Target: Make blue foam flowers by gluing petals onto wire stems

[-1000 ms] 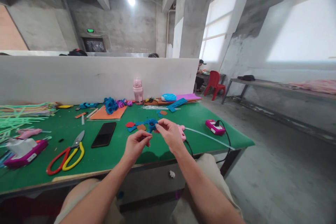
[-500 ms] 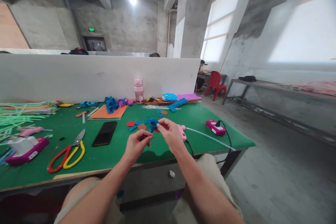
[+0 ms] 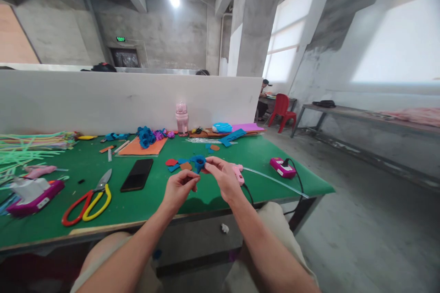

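Note:
A small blue flower (image 3: pixel 199 163), apparently of felt or foam sheet, is held up over the front of the table. My right hand (image 3: pixel 222 175) pinches it from the right, thumb and forefinger on its rim. Below and to the left, my left hand (image 3: pixel 180 187) has its fingers closed at the flower's narrow lower tip. Just behind lie cut pieces: a red one (image 3: pixel 171 162), an orange-brown one (image 3: pixel 186 165) and several blue scraps. A pink glue gun (image 3: pixel 238 173) with a long clear stick lies partly hidden behind my right hand.
Scissors (image 3: pixel 91 201) and a black phone (image 3: pixel 137 175) lie on the green table (image 3: pixel 261 192) to the left. Blue flowers (image 3: pixel 146 137) rest on an orange sheet (image 3: pixel 154 149). A pink bottle (image 3: pixel 182 119) stands by the white partition. A magenta power strip (image 3: pixel 282 167) sits at right.
The blue flower has shifted very slightly left and turned a little in my fingers. Both hands stay nearly where they were.

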The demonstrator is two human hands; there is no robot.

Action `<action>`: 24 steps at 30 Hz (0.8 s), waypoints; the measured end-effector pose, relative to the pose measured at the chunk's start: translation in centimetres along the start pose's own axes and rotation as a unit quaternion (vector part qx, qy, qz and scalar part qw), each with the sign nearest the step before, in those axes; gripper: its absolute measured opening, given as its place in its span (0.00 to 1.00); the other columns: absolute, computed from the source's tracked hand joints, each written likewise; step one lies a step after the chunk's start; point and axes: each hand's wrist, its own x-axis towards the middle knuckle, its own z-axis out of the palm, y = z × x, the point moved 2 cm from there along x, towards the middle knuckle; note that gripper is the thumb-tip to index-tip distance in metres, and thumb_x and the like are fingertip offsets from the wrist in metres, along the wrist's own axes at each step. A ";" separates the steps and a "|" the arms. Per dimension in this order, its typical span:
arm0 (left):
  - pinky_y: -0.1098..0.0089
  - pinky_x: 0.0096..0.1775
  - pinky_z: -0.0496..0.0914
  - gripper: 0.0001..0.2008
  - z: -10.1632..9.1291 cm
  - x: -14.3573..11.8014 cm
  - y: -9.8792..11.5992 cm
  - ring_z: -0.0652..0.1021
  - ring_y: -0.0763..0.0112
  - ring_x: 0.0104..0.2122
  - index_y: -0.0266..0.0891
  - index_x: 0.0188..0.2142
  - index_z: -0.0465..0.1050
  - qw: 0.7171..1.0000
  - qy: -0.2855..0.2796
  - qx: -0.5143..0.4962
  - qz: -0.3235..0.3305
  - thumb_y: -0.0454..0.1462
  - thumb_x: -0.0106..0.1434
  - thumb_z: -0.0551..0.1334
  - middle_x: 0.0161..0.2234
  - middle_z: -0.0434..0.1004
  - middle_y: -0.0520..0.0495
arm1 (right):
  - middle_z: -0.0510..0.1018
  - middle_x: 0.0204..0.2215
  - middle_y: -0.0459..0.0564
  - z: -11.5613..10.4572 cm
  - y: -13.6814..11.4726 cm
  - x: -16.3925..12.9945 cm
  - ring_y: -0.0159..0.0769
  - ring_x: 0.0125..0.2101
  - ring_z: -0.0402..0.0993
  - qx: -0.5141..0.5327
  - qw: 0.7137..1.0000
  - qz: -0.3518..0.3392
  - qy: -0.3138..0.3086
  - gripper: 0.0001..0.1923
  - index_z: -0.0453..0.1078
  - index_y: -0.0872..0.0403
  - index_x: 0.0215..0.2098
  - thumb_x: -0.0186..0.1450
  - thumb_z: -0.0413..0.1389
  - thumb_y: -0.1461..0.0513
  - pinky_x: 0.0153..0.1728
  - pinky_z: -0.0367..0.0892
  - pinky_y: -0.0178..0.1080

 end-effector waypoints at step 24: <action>0.75 0.23 0.64 0.06 0.2 -0.1 -0.1 0.71 0.77 0.16 0.35 0.26 0.71 0.995 -0.006 -0.090 -0.052 0.37 0.52 0.64 0.15 0.70 0.55 | 0.78 0.26 0.48 0.1 2.2 0.4 0.36 0.28 0.74 -0.098 0.994 -0.033 0.020 0.09 0.73 0.56 0.30 0.53 0.57 0.60 0.33 0.68 0.37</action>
